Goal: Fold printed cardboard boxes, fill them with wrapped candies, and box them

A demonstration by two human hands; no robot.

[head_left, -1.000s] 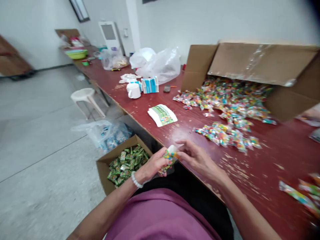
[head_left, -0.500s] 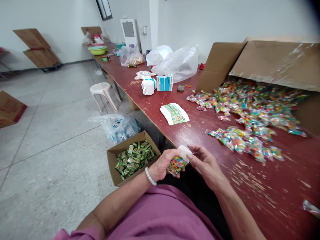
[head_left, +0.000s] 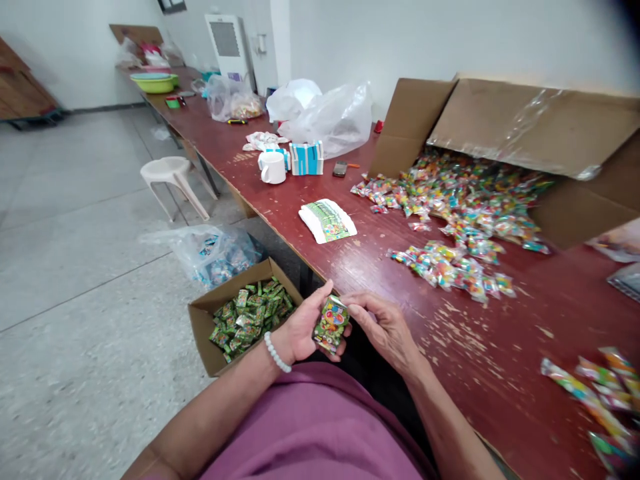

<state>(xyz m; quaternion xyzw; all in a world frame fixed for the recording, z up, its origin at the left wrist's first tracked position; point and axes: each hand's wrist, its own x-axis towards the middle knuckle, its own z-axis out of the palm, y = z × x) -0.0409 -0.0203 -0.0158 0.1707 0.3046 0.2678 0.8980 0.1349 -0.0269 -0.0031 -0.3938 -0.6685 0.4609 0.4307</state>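
Observation:
A small green printed candy box [head_left: 332, 325] lies in my left hand [head_left: 305, 327], with the fingers curled round beneath it and the thumb raised at its side. My right hand [head_left: 383, 327] pinches at the top right edge of this box, where its flap is; the white flap hardly shows now. Just left of my hands, a carton [head_left: 204, 353] on the floor side holds many similar green boxes [head_left: 253, 313]. Ahead on the red table [head_left: 370, 267] lies a stack of flat printed cartons [head_left: 328, 221], green and white.
Wrapped candies [head_left: 453, 267] spread over the table from a tipped cardboard box [head_left: 510, 127]; more candy packs [head_left: 590, 393] lie at right. A white mug [head_left: 273, 167], blue-white cartons [head_left: 307, 159] and a phone [head_left: 340, 169] stand farther back. A plastic stool [head_left: 167, 170] and a bag [head_left: 215, 257] are left.
The box's white top flap, upright before, is now folded down at the top. My left thumb has lifted off the box's face. The view has turned to the right.

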